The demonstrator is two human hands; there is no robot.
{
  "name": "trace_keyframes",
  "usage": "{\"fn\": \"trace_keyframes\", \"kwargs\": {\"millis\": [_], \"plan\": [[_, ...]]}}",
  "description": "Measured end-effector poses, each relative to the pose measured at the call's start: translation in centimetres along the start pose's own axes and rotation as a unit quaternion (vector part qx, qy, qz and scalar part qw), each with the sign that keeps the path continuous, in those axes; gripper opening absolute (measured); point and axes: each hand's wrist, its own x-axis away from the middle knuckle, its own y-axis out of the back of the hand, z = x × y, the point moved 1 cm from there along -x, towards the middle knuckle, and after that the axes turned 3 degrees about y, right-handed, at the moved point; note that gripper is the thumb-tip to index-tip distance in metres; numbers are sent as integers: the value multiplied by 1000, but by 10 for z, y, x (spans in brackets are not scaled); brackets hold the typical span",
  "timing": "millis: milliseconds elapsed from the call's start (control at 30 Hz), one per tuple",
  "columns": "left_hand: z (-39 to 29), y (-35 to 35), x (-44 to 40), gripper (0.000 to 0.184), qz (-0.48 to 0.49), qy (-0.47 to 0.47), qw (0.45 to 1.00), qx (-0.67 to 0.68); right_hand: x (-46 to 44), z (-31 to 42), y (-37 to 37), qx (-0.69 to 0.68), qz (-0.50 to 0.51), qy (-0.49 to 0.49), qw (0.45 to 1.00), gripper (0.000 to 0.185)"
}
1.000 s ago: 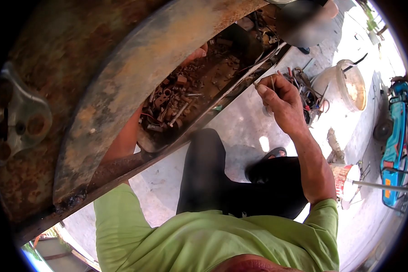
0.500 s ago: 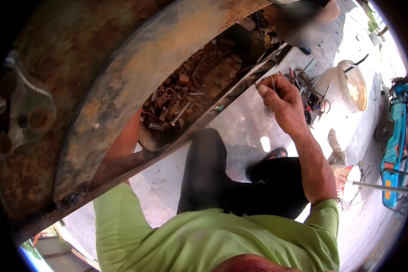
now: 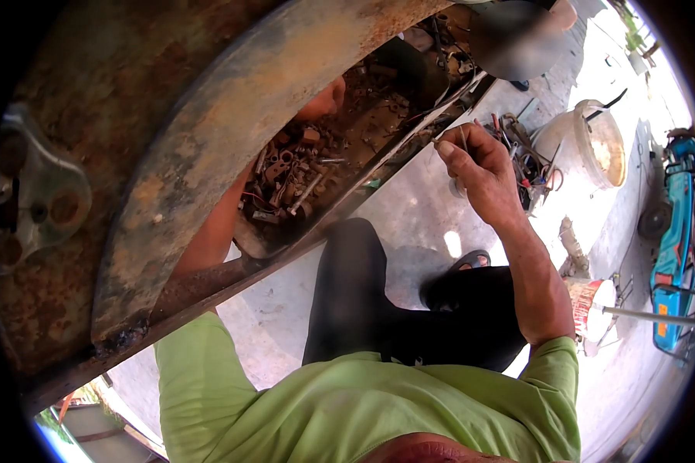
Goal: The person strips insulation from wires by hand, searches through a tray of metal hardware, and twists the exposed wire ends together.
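Observation:
My right hand is pinched in front of the bench edge. Between thumb and fingers it grips a small thin piece, perhaps metal, too small to name. My left hand is inside the rusty tray, beneath a curved metal plate. Only a bit of that hand shows past the plate's edge, over the loose hardware; its fingers are mostly hidden. Rusty bolts, nuts and scraps lie heaped in the tray, a longer bolt among them.
Right of my right hand, tools and cables lie beside a white bucket. A smaller red and white tub stands lower, and a blue machine is at far right. A blurred round patch covers part of the top right.
My left hand has moved up and further into the tray, so part of it now shows past the plate. My right hand has stayed nearly still, pinching the same thin piece.

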Motion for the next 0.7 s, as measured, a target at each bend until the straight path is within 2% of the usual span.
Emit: {"fn": "trace_keyframes", "kwargs": {"millis": [100, 233, 433, 533, 700], "plan": [[-34, 12, 9, 14, -28, 42, 995, -86, 1, 4, -1, 6, -2, -1, 1000, 20], [-59, 17, 22, 14, -83, 39, 994, -58, 2, 4, 0, 13, 0, -7, 1000, 20], [-57, 8, 17, 16, -116, 44, 991, -54, -2, 2, 0, 15, 5, -11, 1000, 20], [-68, 10, 18, 16, -98, 76, 991, -56, -1, 4, -1, 16, 4, -8, 1000, 21], [-59, 10, 17, 15, -75, 42, 996, 37, 0, 5, -1, 8, 4, -5, 1000, 22]]}}
